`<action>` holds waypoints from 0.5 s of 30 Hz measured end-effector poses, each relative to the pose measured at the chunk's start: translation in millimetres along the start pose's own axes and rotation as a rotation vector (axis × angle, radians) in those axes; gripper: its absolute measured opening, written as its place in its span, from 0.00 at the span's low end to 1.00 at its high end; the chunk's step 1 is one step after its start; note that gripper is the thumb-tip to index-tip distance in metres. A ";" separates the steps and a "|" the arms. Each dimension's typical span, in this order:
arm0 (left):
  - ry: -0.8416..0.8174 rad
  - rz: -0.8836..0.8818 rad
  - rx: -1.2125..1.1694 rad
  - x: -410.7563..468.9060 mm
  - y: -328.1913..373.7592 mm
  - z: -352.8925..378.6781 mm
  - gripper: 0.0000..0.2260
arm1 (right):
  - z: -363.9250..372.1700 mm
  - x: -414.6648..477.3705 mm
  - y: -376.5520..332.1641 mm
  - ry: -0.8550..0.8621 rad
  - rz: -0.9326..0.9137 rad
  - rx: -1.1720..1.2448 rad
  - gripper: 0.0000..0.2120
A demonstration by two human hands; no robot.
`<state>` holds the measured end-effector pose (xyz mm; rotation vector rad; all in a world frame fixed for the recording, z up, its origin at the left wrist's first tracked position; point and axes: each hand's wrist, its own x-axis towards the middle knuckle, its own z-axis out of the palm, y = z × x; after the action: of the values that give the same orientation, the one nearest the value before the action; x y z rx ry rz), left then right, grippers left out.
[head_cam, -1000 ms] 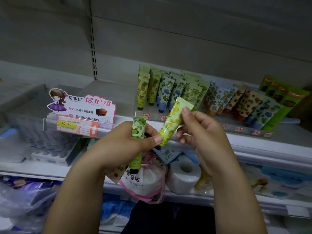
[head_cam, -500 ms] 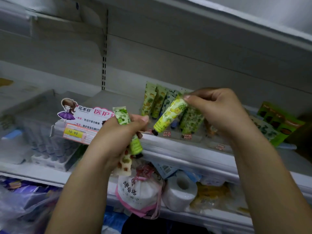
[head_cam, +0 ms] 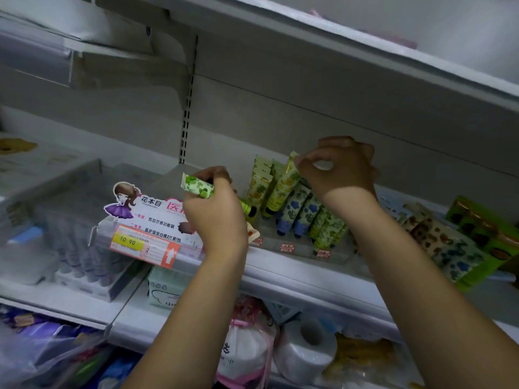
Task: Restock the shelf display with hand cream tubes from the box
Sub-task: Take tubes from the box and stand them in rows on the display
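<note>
Yellow-green and printed with fruit, one hand cream tube [head_cam: 282,186] stands tilted among the front rows on the shelf [head_cam: 280,266], cap down and crimped end up. The right hand [head_cam: 344,169] pinches that crimped top between thumb and forefinger, so the tube hangs below and to the left of the fingertips, its cap end down among the standing tubes [head_cam: 299,214], just beside the pineapple-print ones at the left end of the display. Whether the cap touches the shelf cannot be told.

The left hand [head_cam: 214,217] is curled round a leaf-print tube [head_cam: 196,187] near the shelf's front edge. The crimped end juts out up and left of the fist, and the dark cap end pokes out on the far side towards the display. The corner of a second, orange-spotted tube [head_cam: 253,234] shows under the same fist.

At the right end of the shelf a green carton [head_cam: 483,228] lies with more tubes leaning against it. A cartoon price sign [head_cam: 143,217] is clipped to the front edge at the left. On the shelf below sits a toilet roll [head_cam: 306,350].
</note>
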<state>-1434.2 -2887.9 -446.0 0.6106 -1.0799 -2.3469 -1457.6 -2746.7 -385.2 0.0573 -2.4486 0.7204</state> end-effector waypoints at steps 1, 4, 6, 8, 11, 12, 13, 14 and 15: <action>0.008 0.002 0.001 0.3 -4.4 -0.5 0.06 | 3.5 -0.8 0.4 -0.006 -0.001 -0.014 0.09; 0.035 0.066 -0.012 1.5 -16.0 -4.5 0.06 | 13.8 -2.7 3.8 0.003 -0.006 -0.072 0.08; 0.015 0.147 -0.027 3.6 -22.1 -6.6 0.09 | 21.5 -2.9 8.1 -0.005 -0.028 -0.104 0.08; -0.004 0.173 -0.030 5.6 -26.0 -8.2 0.11 | 27.8 -3.4 11.2 -0.018 -0.050 -0.128 0.08; -0.009 0.191 -0.038 8.1 -32.8 -10.2 0.11 | 33.9 -5.2 14.3 -0.014 -0.070 -0.159 0.08; -0.018 0.213 -0.039 8.0 -33.7 -10.5 0.11 | 34.6 -5.6 15.0 -0.013 -0.074 -0.170 0.08; -0.032 0.242 -0.037 7.7 -34.8 -10.7 0.11 | 35.4 -5.9 15.5 -0.014 -0.074 -0.177 0.08; -0.046 0.273 -0.035 7.2 -35.7 -10.9 0.11 | 35.6 -6.0 16.1 -0.019 -0.077 -0.183 0.08; -0.058 0.298 -0.036 6.8 -36.4 -10.7 0.11 | 36.1 -5.7 16.8 -0.025 -0.081 -0.189 0.09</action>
<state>-1442.0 -2877.2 -482.1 0.3434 -1.0702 -2.1304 -1474.9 -2751.3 -421.1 0.0919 -2.5108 0.4530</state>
